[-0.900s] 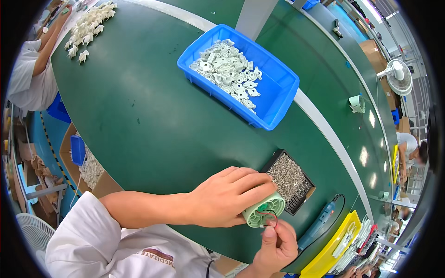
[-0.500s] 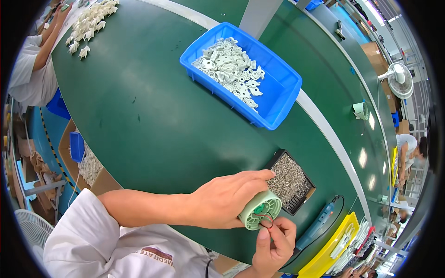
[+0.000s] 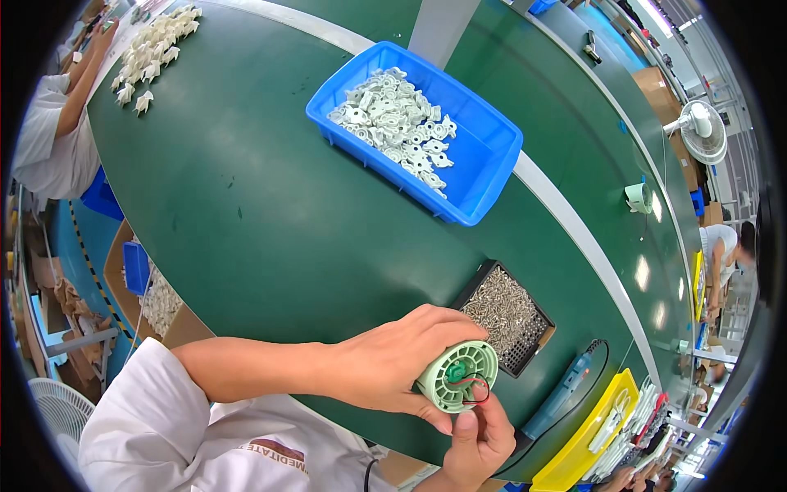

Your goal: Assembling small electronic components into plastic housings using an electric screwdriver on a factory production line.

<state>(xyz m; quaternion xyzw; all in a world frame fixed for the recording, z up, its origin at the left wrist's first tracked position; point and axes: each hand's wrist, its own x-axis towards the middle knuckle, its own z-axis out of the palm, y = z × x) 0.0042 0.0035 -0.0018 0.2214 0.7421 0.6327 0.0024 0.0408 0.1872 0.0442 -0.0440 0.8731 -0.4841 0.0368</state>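
A pale green round plastic housing (image 3: 447,392) is gripped by my left hand (image 3: 402,358), with the thumb below it and the fingers over its top. Its open ribbed end faces right, showing a darker green part (image 3: 457,373) inside. Thin red and black wires (image 3: 477,382) loop out of that end. At the lower rim, my right hand (image 3: 484,435) has its thumb and forefinger closed on the wires. Just beyond the housing lies a black tray (image 3: 537,334) of small metal screws (image 3: 506,307).
A blue bin (image 3: 484,180) of white plastic parts (image 3: 393,119) stands farther back. To the right lie a blue corded electric screwdriver (image 3: 557,398) and a yellow tray (image 3: 574,447). White parts (image 3: 156,49) are piled far left, near another person's arm (image 3: 78,98).
My left hand has turned the housing slightly so its open end shows more, and its thumb now comes below the rim. My right fingers stay at the wires.
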